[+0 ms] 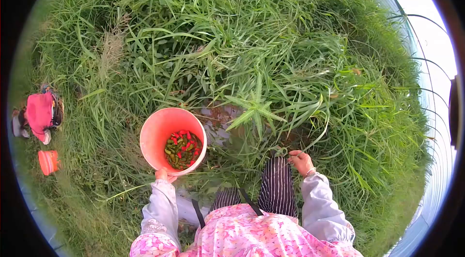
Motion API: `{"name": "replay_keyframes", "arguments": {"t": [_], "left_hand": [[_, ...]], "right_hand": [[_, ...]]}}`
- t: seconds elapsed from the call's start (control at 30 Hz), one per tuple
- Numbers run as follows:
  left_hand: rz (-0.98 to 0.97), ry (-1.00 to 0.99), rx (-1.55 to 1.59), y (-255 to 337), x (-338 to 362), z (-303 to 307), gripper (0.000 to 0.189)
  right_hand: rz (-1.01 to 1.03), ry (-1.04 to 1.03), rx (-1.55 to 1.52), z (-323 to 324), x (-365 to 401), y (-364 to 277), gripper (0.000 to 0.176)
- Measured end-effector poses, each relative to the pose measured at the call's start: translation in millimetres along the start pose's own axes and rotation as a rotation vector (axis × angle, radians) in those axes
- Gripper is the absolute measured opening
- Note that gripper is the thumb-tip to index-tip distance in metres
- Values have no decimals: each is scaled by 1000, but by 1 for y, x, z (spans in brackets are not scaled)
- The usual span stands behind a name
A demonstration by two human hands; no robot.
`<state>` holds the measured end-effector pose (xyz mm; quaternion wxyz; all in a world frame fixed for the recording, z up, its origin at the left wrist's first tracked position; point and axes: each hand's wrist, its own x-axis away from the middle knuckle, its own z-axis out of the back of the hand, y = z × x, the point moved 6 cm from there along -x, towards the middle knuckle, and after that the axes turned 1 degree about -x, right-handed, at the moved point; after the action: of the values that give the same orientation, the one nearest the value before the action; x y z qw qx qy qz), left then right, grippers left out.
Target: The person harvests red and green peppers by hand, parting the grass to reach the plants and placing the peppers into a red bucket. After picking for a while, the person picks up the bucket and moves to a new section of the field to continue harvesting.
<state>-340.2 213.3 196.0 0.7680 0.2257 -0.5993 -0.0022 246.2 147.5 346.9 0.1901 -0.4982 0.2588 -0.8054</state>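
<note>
My left hand (165, 175) is closed on the near rim of a pinkish-red bucket (151, 133), which tilts so that its inside faces me. Green and red chili peppers (183, 150) cover part of the bucket's bottom. My right hand (302, 162) is beside my right knee, low among the grass blades. Its fingers are drawn together at the thin stems there; whether they pinch one is too small to make out. A star-shaped leafy plant (255, 109) rises a little beyond, between the two hands.
Tall dense grass (232, 24) surrounds me, with leafy plants mixed in. At the far left a person in a pink top (39, 115) is bent down near a small orange bucket (48, 162). A hooped plastic tunnel wall (428, 77) curves along the right.
</note>
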Motion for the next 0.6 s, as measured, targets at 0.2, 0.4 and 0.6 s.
{"name": "replay_keyframes", "arguments": {"t": [0.2, 0.4, 0.6], "left_hand": [[-13, 54, 59, -7, 2, -16, 40], [-27, 207, 94, -9, 25, -51, 38], [41, 372, 204, 13, 37, -92, 42]], "right_hand": [[-73, -68, 67, 17, -3, 56, 28], [-142, -242, 113, 4, -64, 60, 28], [-42, -345, 42, 30, -119, 16, 28]]}}
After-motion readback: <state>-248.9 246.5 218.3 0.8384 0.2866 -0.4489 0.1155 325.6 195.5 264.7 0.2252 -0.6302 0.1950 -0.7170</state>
